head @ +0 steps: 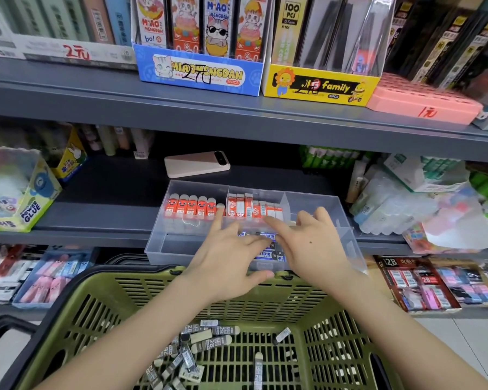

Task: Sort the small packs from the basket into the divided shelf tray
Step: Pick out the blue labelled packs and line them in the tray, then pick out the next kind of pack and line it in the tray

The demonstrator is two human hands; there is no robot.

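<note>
A clear divided tray (164,249) sits on the middle shelf, its front jutting past the shelf edge. Its back left compartment holds a row of red packs (190,206), and the back middle one holds red-and-white packs (254,208). Small blue-and-dark packs (271,250) lie in the front middle compartment. My left hand (228,260) reaches in with fingers stretched forward and touches those packs. My right hand (313,246) lies over them from the right, its fingers pointing left. Below, a green basket (124,299) holds several grey 2B packs (200,342).
A pink phone-like slab (196,164) lies on the shelf behind the tray. A Power Glue box (26,198) stands at the left, plastic-wrapped goods (420,204) at the right. The upper shelf edge (237,114) overhangs. Eraser boxes (417,282) fill the lower shelf.
</note>
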